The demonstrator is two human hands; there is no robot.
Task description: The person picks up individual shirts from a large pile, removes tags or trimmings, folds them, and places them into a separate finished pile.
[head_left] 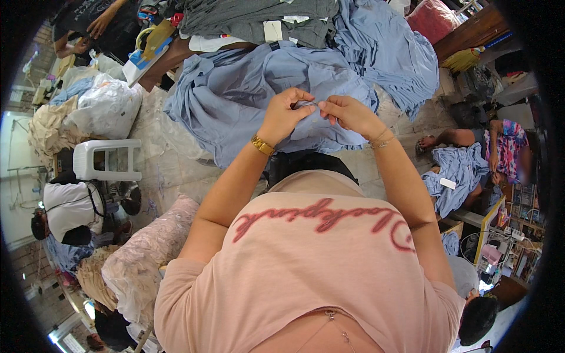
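Observation:
A large light-blue garment (235, 88) spreads in folds over my lap and up against the table in front of me. My left hand (285, 115) pinches a bit of its edge between thumb and fingers. Close beside it, my right hand (348, 114) has thumb and forefinger pressed together at the same spot. The fingertips of both hands almost meet. Whether a thread or a small tool sits between the right fingertips is too small to tell. A gold watch circles my left wrist, and thin bracelets hang on the right.
Grey garments (259, 17) and more blue garments (382, 47) lie piled ahead. At left stand a white plastic stool (100, 159) and a stuffed white bag (112, 109). A wrapped bundle (153, 253) lies nearer. Other people sit or stand around, one at right with blue cloth (453, 176).

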